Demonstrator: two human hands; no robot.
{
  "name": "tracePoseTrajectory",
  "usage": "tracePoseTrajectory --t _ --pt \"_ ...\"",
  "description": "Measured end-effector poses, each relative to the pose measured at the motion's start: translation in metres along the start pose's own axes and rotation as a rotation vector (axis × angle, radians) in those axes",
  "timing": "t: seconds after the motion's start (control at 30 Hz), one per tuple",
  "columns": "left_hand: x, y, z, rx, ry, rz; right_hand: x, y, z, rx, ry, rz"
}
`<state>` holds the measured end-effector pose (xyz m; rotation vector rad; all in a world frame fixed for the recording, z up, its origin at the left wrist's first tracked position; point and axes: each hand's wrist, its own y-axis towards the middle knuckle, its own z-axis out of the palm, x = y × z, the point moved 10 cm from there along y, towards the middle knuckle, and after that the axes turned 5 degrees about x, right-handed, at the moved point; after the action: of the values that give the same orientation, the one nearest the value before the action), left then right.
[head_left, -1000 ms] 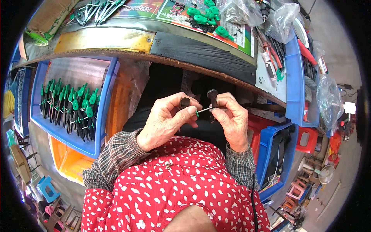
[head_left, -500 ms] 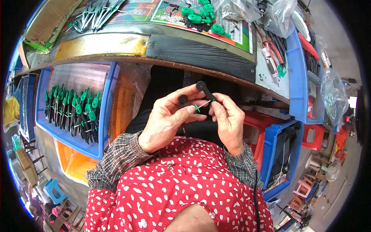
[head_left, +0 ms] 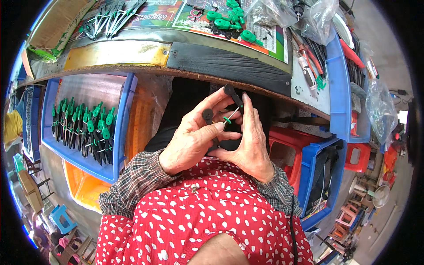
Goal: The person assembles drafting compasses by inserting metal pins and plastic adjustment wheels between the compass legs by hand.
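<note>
Workbench (head_left: 229,62) with green parts (head_left: 249,36) on top, blue bin (head_left: 123,115) at left: rod work in hand

Head view. Step, as judged: adjusting pale rod (head_left: 236,111) and green clip (head_left: 227,120) on black part (head_left: 229,90). Next, probably needed: steady left pinch, right fingertip guidance at far rod end. Position: between both hands, below bench edge; green clip just beyond left thumb tip, upper black end just beside right forefinger. Left hand (head_left: 187,143): grasping black part. Right hand (head_left: 252,150): forefinger straightened, thumb spread away, pinching nothing visible; forefinger contact impossible to tell.

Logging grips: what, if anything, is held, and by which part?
Left hand holds a black assembly near its left round end; whether the right hand grips is unclear.
</note>
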<state>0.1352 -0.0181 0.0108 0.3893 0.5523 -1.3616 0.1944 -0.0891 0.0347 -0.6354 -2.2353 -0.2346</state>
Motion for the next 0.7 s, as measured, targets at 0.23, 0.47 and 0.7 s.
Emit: tracePoseTrajectory --t 0.23,0.47,0.7 --pt "-0.011 0.007 -0.002 0.016 0.161 0.090 0.006 0.001 0.004 0.009 0.016 -0.054" --pt "-0.012 0.009 -0.012 -0.037 0.160 0.115 0.007 0.001 0.001 -0.039 0.027 -0.056" --pt "-0.013 0.006 -0.018 -0.062 0.213 0.189 0.006 0.001 0.003 -0.087 0.069 -0.080"
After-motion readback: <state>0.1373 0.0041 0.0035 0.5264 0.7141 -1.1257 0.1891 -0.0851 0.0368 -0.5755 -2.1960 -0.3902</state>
